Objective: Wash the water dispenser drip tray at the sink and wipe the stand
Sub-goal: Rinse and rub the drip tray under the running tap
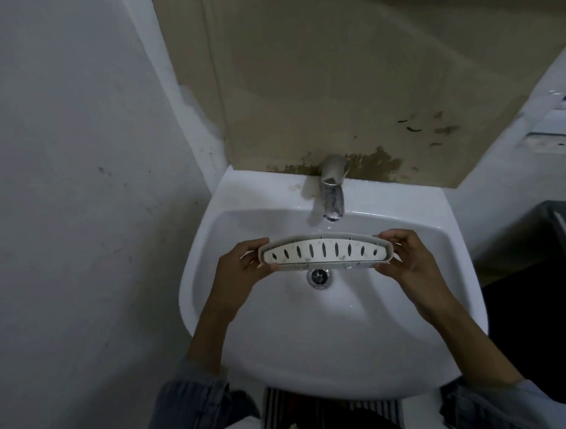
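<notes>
Head view, from left to right: a person's left hand [242, 267] grips one end of a pale slotted drip tray [324, 251], held level over the white sink [215, 319] just below the tap [333, 190]; the right hand [403, 256] grips the other end. Washing seems about to begin; next, the tap likely needs turning on.

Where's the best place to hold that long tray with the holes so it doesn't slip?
Hold the drip tray by its two narrow ends, one hand coming from each side, as the left hand and right hand do now. It is long, thin and curved, so the end rims give each grip an edge to pinch.
</notes>
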